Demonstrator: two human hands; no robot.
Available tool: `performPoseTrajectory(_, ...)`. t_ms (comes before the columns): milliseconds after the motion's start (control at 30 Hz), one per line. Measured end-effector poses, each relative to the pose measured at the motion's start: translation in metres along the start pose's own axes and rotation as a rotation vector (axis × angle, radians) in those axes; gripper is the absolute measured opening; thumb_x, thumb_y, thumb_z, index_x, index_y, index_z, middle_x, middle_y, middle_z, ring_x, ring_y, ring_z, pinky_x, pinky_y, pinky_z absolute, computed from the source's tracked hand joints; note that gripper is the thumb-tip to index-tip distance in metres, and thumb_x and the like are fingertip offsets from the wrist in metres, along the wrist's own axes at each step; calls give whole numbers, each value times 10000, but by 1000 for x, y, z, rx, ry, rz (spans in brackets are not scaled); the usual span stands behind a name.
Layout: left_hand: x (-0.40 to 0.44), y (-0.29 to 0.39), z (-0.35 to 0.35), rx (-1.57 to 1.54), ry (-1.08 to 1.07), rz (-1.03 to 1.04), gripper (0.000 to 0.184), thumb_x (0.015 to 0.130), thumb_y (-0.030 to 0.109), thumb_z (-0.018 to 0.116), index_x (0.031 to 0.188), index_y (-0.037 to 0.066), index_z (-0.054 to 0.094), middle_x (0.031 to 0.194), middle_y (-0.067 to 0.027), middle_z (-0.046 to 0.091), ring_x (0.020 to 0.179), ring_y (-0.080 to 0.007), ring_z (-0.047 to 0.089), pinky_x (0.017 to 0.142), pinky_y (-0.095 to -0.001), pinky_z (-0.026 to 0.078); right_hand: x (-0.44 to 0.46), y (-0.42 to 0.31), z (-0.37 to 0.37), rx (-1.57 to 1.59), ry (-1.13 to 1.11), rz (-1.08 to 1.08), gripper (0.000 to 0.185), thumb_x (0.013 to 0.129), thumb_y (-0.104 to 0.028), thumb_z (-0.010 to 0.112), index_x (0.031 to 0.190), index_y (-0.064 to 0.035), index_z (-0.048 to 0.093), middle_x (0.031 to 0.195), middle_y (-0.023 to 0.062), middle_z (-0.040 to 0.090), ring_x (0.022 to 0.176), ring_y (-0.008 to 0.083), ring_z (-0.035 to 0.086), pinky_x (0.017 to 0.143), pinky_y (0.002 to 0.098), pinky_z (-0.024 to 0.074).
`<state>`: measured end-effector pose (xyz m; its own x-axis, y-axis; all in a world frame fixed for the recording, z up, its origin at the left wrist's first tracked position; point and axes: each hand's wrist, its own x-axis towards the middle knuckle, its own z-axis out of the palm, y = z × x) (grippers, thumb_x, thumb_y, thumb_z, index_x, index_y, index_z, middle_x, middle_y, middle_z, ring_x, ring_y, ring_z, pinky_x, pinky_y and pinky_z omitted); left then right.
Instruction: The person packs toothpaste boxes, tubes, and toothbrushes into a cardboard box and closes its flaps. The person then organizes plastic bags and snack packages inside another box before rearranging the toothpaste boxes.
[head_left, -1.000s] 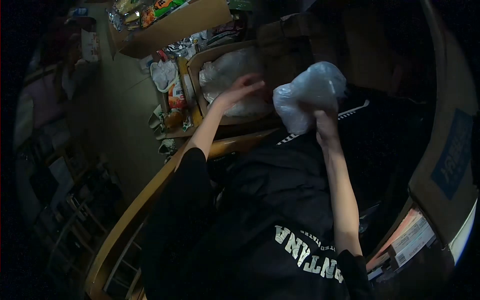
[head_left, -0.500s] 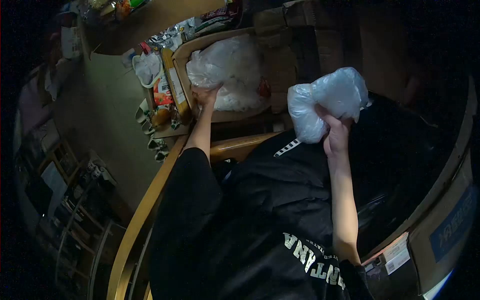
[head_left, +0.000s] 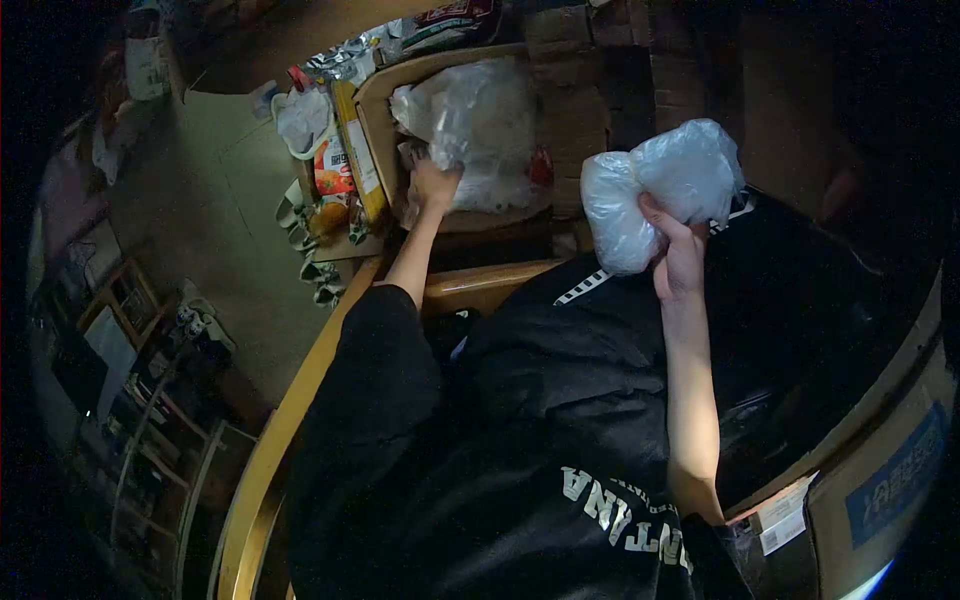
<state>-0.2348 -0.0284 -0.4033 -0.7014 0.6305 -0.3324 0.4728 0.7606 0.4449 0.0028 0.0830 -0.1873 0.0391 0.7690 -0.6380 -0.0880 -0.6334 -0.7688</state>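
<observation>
At 8 o'clock stands a shelving rack [head_left: 150, 440], with pale shoes [head_left: 205, 325] just above it on the floor [head_left: 200, 180]. A wooden rail [head_left: 268, 470] slants up from 7 o'clock towards the middle. Between 10 and 11 o'clock, a red-and-white food packet [head_left: 333, 172] sits just beside an open cardboard box [head_left: 382, 125] at 12 o'clock. The left hand [head_left: 433, 187] reaches into that box at 11 o'clock, against crumpled clear plastic [head_left: 495, 130]; whether its fingers grip the plastic, I cannot tell. Below, a black T-shirt [head_left: 480, 430] with white lettering fills 6 o'clock. At 2 o'clock is a translucent plastic-bag bundle [head_left: 690, 165], pinched in at its middle, grasped from below by the right hand [head_left: 682, 260], thumb across the near side. A carton with blue print [head_left: 895, 480] leans at 4 o'clock.
</observation>
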Motion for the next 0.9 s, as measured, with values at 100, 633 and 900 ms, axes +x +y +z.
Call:
performPoseTrajectory(100,-2,6,1,153,-343,84,332,625,213,661,823,-35,564,809,-229,566,779,-347,559,666,-427,446,-5,-7,6,-14,29,142,474,638,-44,694,1064,4,493,1049,90,522,988,205,482,868,321,364)
performPoseTrajectory(633,-16,27,30,112,-102,474,753,591,309,726,1215,82,370,1243,-230,310,1145,-422,280,890,-527,256,0,2,-2,17,19,13,510,617,-28,708,1069,7,476,1028,84,534,954,197,500,862,304,369)
performPoseTrajectory(900,35,9,81,111,-570,-113,970,568,464,728,1249,-42,258,1269,-254,257,1152,-396,296,878,-460,314,0,-3,3,41,17,135,540,620,-33,713,1098,-24,461,1049,86,519,982,207,482,884,320,354)
